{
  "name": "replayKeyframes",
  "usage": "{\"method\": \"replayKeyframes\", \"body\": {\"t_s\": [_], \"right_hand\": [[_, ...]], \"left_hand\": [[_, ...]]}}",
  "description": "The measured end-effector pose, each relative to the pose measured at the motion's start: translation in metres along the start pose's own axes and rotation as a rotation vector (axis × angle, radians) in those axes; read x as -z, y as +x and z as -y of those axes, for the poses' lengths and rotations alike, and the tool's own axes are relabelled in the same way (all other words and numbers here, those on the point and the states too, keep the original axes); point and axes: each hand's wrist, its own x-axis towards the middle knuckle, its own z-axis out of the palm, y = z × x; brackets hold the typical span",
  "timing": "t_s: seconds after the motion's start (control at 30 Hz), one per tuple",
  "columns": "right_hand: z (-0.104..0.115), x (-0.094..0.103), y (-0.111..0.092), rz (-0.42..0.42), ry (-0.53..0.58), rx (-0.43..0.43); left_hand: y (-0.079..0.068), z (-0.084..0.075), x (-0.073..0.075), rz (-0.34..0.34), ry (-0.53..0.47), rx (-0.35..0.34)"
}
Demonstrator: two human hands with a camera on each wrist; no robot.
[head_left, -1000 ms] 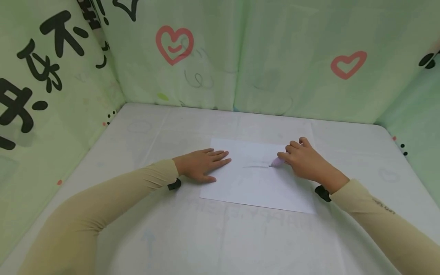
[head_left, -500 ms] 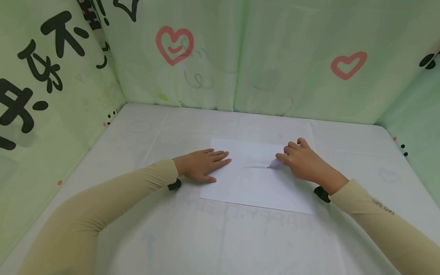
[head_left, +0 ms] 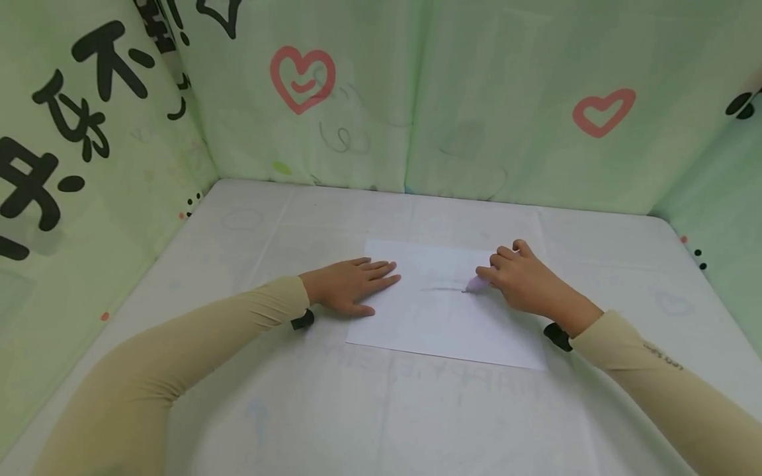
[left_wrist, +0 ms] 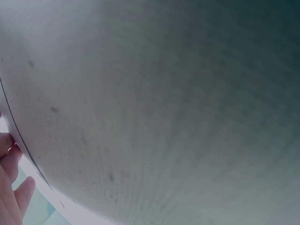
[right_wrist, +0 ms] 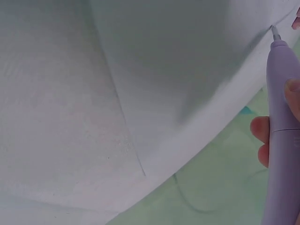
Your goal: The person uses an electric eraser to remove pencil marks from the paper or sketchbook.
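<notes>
A sheet of white paper (head_left: pixel 417 324) lies on the white-covered table, with a faint grey line (head_left: pixel 437 289) across its middle. My left hand (head_left: pixel 351 285) rests flat on the paper's left edge, fingers spread. Over the right part of the sheet, my right hand (head_left: pixel 524 277) holds a thick lavender pen-shaped tool (head_left: pixel 476 284). In the right wrist view the tool (right_wrist: pixel 283 103) shows a narrow metal tip, which meets the paper at a dark mark, and fingers close around its body. Only some fingers (left_wrist: pixel 14 173) of my left hand appear at the edge of the left wrist view.
The white tablecloth (head_left: pixel 297 410) surrounds the sheet. Green curtains (head_left: pixel 369 99) with printed hearts and black characters stand behind the table and at both sides. Dark wrist cameras (head_left: pixel 557 336) sit under both wrists.
My right hand has shifted slightly left and toward me, bringing the tool's tip a little way along near the line's right end. My left hand has stayed still on the paper.
</notes>
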Motion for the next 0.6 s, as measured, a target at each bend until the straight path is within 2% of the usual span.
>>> {"method": "replayKeyframes", "body": {"t_s": [0.4,0.6], "right_hand": [[-0.0007,-0.0002,-0.0004,0.014,-0.008,-0.012],[-0.0006,-0.0016,-0.0005,0.007,0.016,0.009]], "left_hand": [[0.0004,0.0004,-0.0002,0.007,-0.003,0.004],[0.0003,-0.0001,-0.0005,0.005,-0.013,-0.001]]}}
